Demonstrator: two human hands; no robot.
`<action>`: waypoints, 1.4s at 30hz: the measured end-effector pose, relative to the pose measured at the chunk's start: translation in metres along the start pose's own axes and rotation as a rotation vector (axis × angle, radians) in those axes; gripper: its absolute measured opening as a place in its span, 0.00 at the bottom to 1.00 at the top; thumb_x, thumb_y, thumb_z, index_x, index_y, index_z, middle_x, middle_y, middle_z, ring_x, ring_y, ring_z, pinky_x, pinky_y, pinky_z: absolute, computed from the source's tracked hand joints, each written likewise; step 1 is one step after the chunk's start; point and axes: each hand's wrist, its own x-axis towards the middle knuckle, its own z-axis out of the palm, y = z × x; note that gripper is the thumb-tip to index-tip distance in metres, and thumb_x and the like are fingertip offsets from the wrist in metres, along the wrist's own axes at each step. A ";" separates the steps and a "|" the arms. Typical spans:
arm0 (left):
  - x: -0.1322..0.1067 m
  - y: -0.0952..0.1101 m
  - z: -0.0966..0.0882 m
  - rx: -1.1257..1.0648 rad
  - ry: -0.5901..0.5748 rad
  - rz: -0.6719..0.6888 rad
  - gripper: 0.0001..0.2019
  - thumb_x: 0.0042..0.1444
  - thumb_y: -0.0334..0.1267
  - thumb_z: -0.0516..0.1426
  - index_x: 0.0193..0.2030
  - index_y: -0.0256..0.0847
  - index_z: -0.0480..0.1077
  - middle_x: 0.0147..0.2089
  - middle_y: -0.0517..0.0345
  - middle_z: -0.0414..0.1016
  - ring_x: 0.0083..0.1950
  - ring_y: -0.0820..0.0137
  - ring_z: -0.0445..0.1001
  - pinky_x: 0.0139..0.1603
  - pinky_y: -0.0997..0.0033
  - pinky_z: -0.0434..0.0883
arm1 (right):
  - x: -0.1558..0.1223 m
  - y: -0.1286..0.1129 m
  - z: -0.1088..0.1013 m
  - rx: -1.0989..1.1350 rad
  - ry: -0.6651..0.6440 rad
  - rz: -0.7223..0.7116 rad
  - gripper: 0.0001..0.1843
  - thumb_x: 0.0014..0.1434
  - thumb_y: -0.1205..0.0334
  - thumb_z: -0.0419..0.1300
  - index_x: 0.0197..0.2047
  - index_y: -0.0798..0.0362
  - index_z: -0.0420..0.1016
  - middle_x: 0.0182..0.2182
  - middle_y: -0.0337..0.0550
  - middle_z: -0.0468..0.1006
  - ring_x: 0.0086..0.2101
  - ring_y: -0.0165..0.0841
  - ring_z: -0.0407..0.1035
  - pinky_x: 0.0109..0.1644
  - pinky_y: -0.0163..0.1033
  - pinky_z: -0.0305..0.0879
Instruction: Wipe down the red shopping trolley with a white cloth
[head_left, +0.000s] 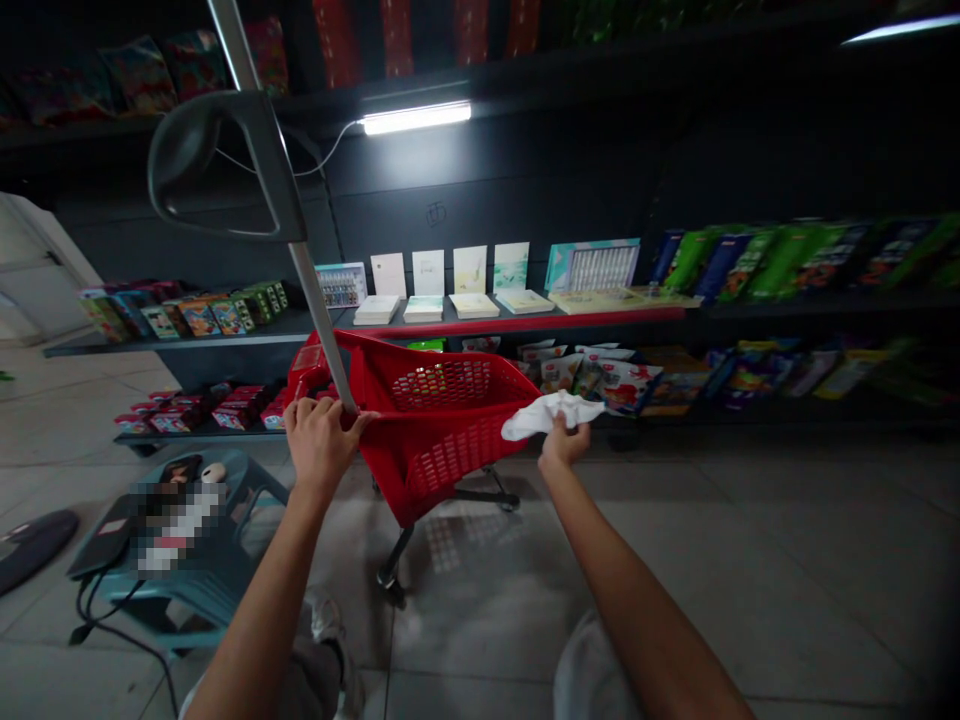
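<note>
My left hand (321,447) is shut around the top edge of a red plastic shopping cart (442,425), right at the foot of its tall grey pole (319,310). A dark grey loop handle (225,165) tops that pole. My right hand (564,442) is to the right of the cart, pinching a crumpled white cloth (551,415) above the basket's far corner. The cloth touches neither the basket's rim nor its inside, as far as I can see. The cart stands on small wheels on the tiled floor.
Dark shelves (510,325) hold cards, notebooks and bright packets ahead. To the left stands a teal plastic stool (184,590) with a pixelated item on it and a cable trailing down. A dark round mat (34,548) lies on the floor at far left.
</note>
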 end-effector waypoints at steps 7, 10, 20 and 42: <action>0.006 0.011 0.011 0.048 0.010 0.008 0.19 0.65 0.56 0.55 0.33 0.45 0.76 0.37 0.47 0.78 0.47 0.52 0.67 0.57 0.45 0.59 | -0.072 -0.030 0.041 0.067 -0.285 0.036 0.36 0.66 0.49 0.48 0.69 0.63 0.58 0.62 0.69 0.65 0.64 0.50 0.61 0.66 0.52 0.59; 0.010 0.008 0.015 0.062 -0.007 0.017 0.17 0.64 0.55 0.56 0.33 0.44 0.75 0.39 0.47 0.78 0.49 0.51 0.67 0.57 0.45 0.58 | -0.093 -0.037 0.048 0.016 -0.321 -0.030 0.42 0.66 0.46 0.49 0.74 0.64 0.48 0.67 0.68 0.56 0.68 0.48 0.55 0.70 0.48 0.56; 0.024 -0.006 0.024 -0.025 -0.103 0.106 0.13 0.67 0.46 0.53 0.36 0.44 0.73 0.39 0.48 0.76 0.51 0.52 0.67 0.57 0.45 0.57 | -0.143 -0.086 0.046 0.205 -0.464 -0.257 0.30 0.63 0.54 0.58 0.65 0.59 0.63 0.59 0.63 0.65 0.62 0.49 0.62 0.69 0.54 0.58; 0.023 0.000 0.034 0.007 -0.066 0.085 0.13 0.67 0.43 0.52 0.35 0.44 0.74 0.41 0.48 0.78 0.52 0.53 0.67 0.61 0.46 0.57 | -0.237 -0.018 0.036 -0.125 -1.169 -1.421 0.13 0.69 0.65 0.59 0.54 0.46 0.76 0.57 0.39 0.77 0.54 0.37 0.69 0.57 0.43 0.69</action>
